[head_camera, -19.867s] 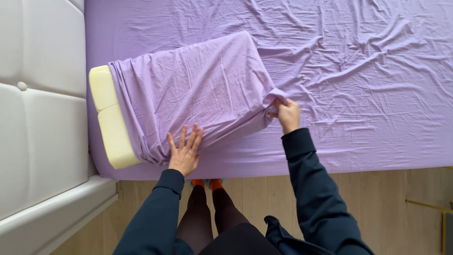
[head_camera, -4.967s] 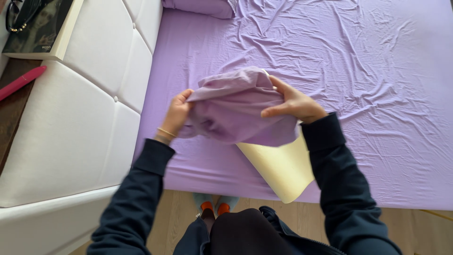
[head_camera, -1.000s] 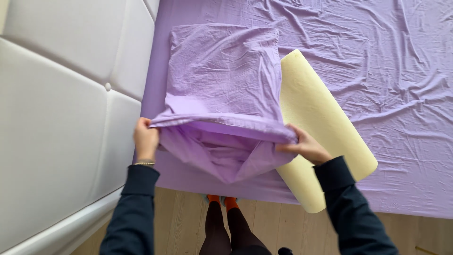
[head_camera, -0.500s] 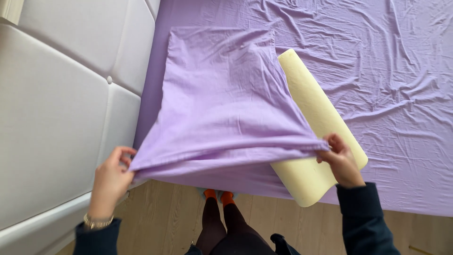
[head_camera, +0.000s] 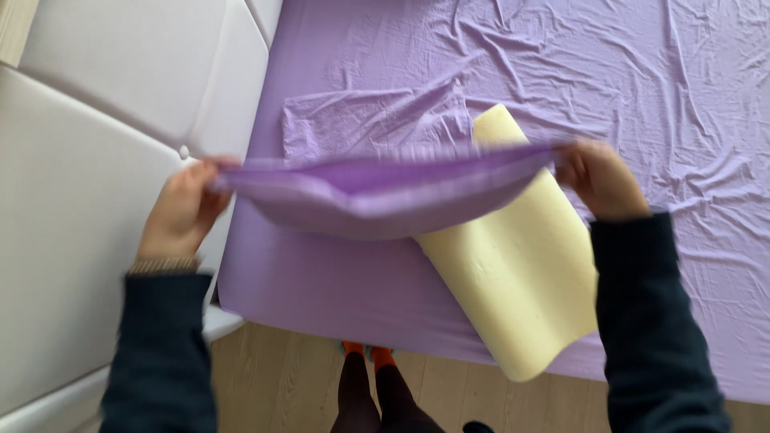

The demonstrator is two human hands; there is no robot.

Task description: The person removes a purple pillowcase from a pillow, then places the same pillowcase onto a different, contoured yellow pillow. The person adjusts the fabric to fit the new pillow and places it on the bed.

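Observation:
I hold a lilac pillowcase (head_camera: 377, 180) stretched between both hands above the bed. My left hand (head_camera: 183, 210) grips its left corner near the headboard. My right hand (head_camera: 600, 178) grips its right corner. The far end of the pillowcase still lies on the lilac bed sheet (head_camera: 626, 72). A pale yellow foam pillow (head_camera: 513, 281) lies bare on the bed under the raised edge, tilted, with its near end over the bed's front edge. Motion blurs the hands and cloth.
A white padded headboard (head_camera: 104, 120) stands along the left. Wooden floor (head_camera: 281, 385) shows below the bed edge, with my legs and orange socks (head_camera: 361, 351). The wrinkled sheet spreads to the right.
Both hands have lifted the pillowcase's near edge up and away from me, pulling it taut. Earlier the pillowcase came off the foam pillow.

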